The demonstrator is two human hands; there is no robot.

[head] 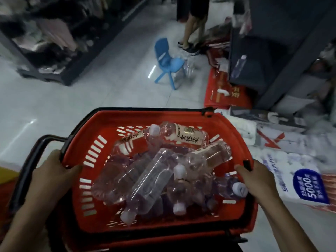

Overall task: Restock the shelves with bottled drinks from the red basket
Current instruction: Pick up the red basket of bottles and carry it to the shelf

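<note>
Left hand (52, 172) and right hand (258, 177) clamped on red basket (174, 228) rim, bottles (151, 179) inside

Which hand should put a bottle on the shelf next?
Probably the right hand: it grips the red plastic basket rim on the side of the dark shelf, beside a white-capped clear bottle. The left hand holds the far rim.

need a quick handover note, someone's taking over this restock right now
Left hand: gripping the left rim of the red plastic basket.
Right hand: gripping the right rim.
Things: a pile of clear plastic drink bottles lies loose in the basket, held above the floor. One clear bottle is already lying on the dark shelf unit ahead right.
Done: basket carried into the aisle.
Left: shelve nearly all bottles.
</note>
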